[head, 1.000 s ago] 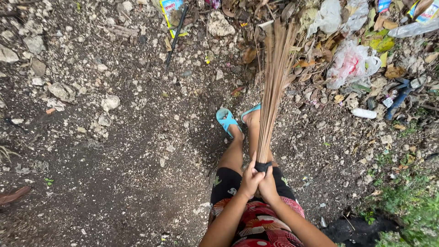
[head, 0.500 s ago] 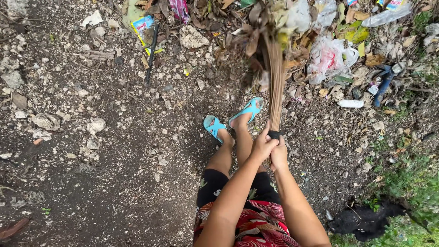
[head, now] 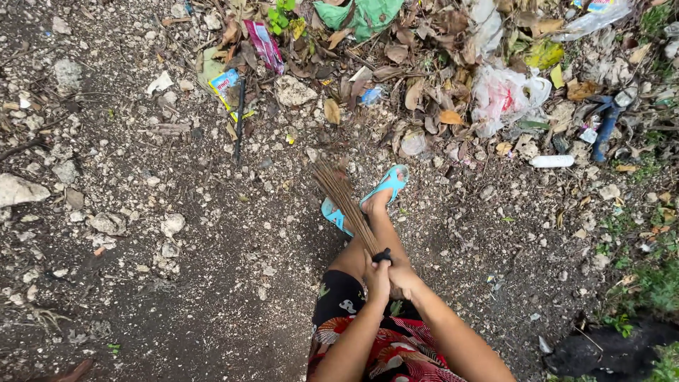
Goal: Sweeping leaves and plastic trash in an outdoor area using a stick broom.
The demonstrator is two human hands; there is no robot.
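Both my hands grip the black-bound end of a stick broom (head: pixel 344 200) in front of my lap. My left hand (head: pixel 375 275) wraps the handle from the left and my right hand (head: pixel 402 276) clasps it from the right, the two pressed together. The broom's thin brown bristles fan out up and to the left, their tips on the dirt just left of my feet in light blue sandals (head: pixel 385 185). A pile of dry leaves and litter (head: pixel 424 85) lies beyond my feet at the top of the view.
The ground is dark dirt strewn with pale stones (head: pixel 20 189). A white plastic bag (head: pixel 506 95), a green bag (head: pixel 357 14), colourful wrappers (head: pixel 226 85) and a white tube (head: pixel 552 161) lie in the litter. Grass (head: pixel 658 283) and a black object (head: pixel 608 350) border the right side.
The broom has swung from the leaf pile at upper right down and to the left, bristles now near my feet. My hands pulled back toward my lap, and the view shifted up.
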